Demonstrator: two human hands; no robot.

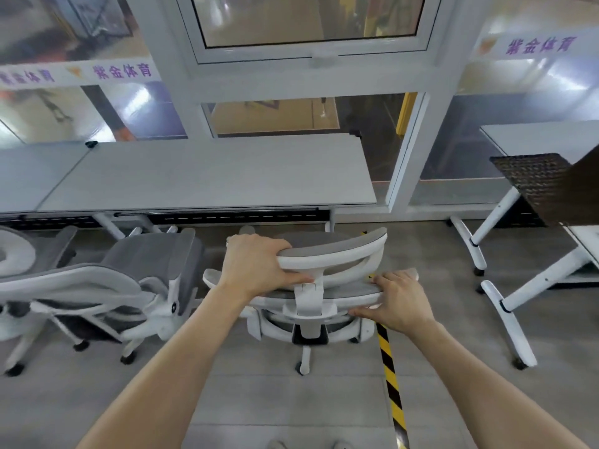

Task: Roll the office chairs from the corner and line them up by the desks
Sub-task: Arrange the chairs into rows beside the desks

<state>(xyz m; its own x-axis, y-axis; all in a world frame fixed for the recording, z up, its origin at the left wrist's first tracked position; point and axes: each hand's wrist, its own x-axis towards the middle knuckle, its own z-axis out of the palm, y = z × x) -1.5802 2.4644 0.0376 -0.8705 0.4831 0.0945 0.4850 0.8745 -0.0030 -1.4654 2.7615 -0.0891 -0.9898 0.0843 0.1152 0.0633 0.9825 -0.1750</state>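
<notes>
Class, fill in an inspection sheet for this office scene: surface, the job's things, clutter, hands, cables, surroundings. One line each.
Surface: grey floor with a yellow-black striped tape running along it.
Job's things: held chair faces the long desk; second chair stands to its left, a third chair at the frame's edge.
Clutter: dark woven panel at right, its nature unclear.
Hands: left hand grips the headrest; right hand holds the backrest top.
Cables: nothing seen.
Surroundings: glass partition with purple lettering; another white-legged desk at right.
</notes>
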